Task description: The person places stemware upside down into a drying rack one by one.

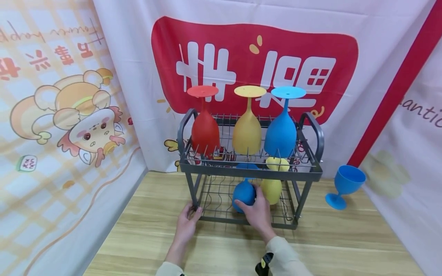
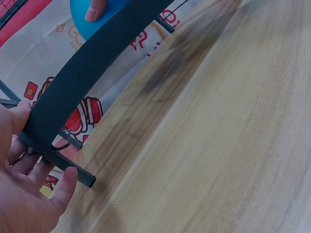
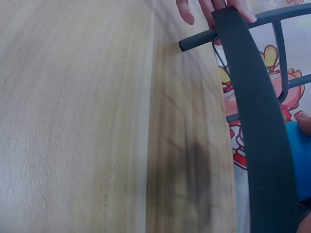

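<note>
My right hand (image 1: 259,211) grips the bowl of a blue goblet (image 1: 243,193), which is upside down at the lower tier of a dark two-tier dish rack (image 1: 224,171). Just right of it, a yellow goblet (image 1: 271,191) is inverted on the same tier. My left hand (image 1: 186,226) holds the rack's lower front left corner, thumb and fingers around the frame, as the left wrist view also shows. Past the rack's flat bar (image 3: 262,126) in the right wrist view, part of the blue goblet (image 3: 299,160) shows, the rest hidden.
Inverted red (image 1: 205,134), yellow (image 1: 247,134) and blue (image 1: 281,134) goblets fill the upper tier, left to right. Another blue goblet (image 1: 348,180) stands upright on the wooden table (image 1: 345,237), right of the rack. Printed cloth (image 1: 131,76) hangs behind and at both sides.
</note>
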### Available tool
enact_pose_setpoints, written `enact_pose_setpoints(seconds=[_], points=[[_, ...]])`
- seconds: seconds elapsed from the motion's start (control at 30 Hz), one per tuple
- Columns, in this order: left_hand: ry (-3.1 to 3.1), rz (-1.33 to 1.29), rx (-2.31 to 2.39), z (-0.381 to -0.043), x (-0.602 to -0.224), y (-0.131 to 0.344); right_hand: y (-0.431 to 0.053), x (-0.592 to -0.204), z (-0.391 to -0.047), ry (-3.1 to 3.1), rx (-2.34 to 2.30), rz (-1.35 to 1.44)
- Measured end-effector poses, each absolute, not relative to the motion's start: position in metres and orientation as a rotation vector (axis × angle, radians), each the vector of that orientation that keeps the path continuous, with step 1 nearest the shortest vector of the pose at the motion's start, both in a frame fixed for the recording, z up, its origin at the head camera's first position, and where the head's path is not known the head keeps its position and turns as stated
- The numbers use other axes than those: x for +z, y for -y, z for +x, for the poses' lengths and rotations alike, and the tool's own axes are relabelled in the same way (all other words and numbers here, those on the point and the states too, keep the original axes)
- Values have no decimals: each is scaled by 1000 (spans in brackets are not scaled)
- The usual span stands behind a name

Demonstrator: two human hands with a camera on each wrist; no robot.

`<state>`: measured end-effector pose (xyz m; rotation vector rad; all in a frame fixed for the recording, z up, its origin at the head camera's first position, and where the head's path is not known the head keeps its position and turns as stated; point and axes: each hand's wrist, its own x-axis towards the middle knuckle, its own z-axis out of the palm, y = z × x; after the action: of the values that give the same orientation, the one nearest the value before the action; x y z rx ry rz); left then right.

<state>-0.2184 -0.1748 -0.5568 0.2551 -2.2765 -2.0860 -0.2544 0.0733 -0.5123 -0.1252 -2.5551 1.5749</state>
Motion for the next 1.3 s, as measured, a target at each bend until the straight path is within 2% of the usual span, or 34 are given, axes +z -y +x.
enact_pose_setpoints(seconds=[0.6, 1.3], points=[[2268, 266, -2097, -216, -560, 177, -63, -519, -272, 2606, 1493, -243], [2256, 229, -2118, -216, -562, 171, -65, -524, -274, 2632, 1357, -367]])
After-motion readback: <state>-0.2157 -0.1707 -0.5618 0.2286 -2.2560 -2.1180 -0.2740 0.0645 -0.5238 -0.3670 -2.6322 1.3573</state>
